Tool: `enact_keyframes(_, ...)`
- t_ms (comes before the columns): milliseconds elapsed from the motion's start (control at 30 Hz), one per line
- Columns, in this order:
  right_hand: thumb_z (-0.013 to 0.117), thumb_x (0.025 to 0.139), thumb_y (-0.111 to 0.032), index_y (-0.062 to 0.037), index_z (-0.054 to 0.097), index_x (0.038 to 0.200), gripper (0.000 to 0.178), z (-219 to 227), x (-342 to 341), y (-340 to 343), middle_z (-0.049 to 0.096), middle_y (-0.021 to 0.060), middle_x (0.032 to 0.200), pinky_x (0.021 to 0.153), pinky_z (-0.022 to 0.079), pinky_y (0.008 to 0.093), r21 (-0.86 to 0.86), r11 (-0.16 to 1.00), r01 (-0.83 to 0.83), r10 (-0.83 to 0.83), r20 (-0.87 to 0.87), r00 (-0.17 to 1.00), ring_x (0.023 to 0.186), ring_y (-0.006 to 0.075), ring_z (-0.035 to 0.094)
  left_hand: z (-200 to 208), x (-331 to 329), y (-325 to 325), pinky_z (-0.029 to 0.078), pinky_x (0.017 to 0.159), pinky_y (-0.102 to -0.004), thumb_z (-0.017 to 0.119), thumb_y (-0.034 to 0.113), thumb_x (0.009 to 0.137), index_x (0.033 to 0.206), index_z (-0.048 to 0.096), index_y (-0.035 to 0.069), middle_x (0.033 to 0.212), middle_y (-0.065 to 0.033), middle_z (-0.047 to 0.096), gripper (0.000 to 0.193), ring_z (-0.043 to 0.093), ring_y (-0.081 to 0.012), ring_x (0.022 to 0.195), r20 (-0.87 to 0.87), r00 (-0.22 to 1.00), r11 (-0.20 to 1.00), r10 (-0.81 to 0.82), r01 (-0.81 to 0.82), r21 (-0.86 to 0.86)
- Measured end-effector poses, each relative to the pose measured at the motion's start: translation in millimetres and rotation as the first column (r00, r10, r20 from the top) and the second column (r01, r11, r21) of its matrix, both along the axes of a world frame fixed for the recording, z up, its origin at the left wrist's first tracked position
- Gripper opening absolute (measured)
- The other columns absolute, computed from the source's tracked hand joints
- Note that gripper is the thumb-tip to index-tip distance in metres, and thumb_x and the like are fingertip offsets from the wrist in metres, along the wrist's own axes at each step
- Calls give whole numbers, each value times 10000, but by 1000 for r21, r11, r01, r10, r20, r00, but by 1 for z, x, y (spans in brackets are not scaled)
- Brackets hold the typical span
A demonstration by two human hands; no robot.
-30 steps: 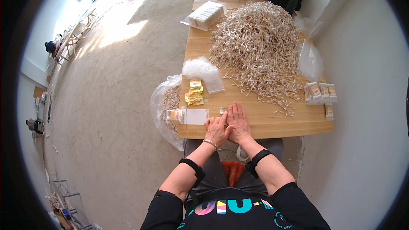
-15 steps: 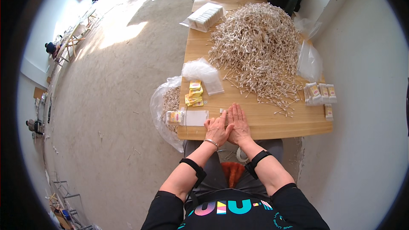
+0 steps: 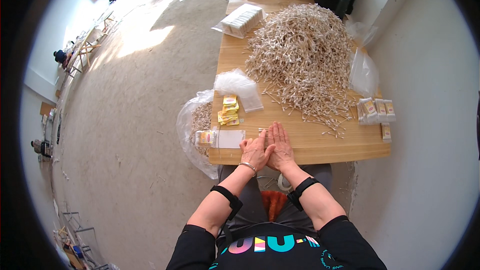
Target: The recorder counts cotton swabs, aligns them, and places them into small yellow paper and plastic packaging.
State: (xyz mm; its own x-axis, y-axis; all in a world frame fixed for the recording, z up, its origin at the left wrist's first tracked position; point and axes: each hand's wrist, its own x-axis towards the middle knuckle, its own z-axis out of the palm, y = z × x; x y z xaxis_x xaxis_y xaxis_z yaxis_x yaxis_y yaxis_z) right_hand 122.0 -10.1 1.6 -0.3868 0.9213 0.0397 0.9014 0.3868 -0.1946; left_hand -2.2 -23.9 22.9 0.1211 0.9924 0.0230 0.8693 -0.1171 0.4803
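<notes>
A small row of cotton swabs [image 3: 263, 139] lies on the table near its front edge, with my hands around it. My right hand [image 3: 281, 146] is stretched flat with the fingers straight and side by side, along the right of the swabs and partly over them. My left hand [image 3: 255, 153] meets it from the left, index finger extended along the swabs, thumb touching the right hand; its other fingers are partly bent. Just left of it lies a clear flat bag [image 3: 231, 139], beside a filled pack of swabs [image 3: 204, 138] at the table's left edge.
A large heap of cotton swabs [image 3: 302, 45] covers the table's [image 3: 320, 152] far middle. Yellow cards [image 3: 229, 111] and empty clear bags [image 3: 240, 87] lie at left, filled packs [image 3: 376, 110] at right. A plastic sack of swabs [image 3: 200, 116] stands by the left edge; a wall [image 3: 430, 95] rises right.
</notes>
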Motion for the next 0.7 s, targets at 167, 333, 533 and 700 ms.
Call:
enact_keyframes(167,455,828,-402,52,159,1423,805,-6,2,2,113,216,1503,1144,29,420,-48,999,17,-18,-26,1000,1414,320,56,25,3,15,313,870,-418,506,446,881,1178,522,96,966,-191,628,460,564,-313,932,-2,1000,963,-7,6,-269)
enact_keyframes(333,500,770,-641,72,177,1410,1011,12,-4,-1,114,228,1498,1142,44,430,-91,996,-5,0,-62,998,1412,321,59,-1,-15,37,413,804,-396,619,272,822,968,607,85,909,-156,615,238,590,-314,818,88,993,995,81,-85,47)
enact_keyframes(533,541,714,-696,74,173,1409,1101,13,-1,0,88,233,1501,1142,41,436,-74,997,0,-3,-49,999,1411,337,43,-12,-22,66,486,700,-365,694,87,727,821,647,53,819,-116,577,110,589,-274,773,242,968,992,63,-86,88)
enact_keyframes(700,536,743,-657,69,174,1411,1051,11,4,-1,80,239,1502,1142,37,444,-62,998,27,-32,-75,997,1410,343,39,-5,-9,63,489,771,-327,632,121,822,932,649,35,894,-110,605,140,610,-230,865,391,891,967,230,-254,12)
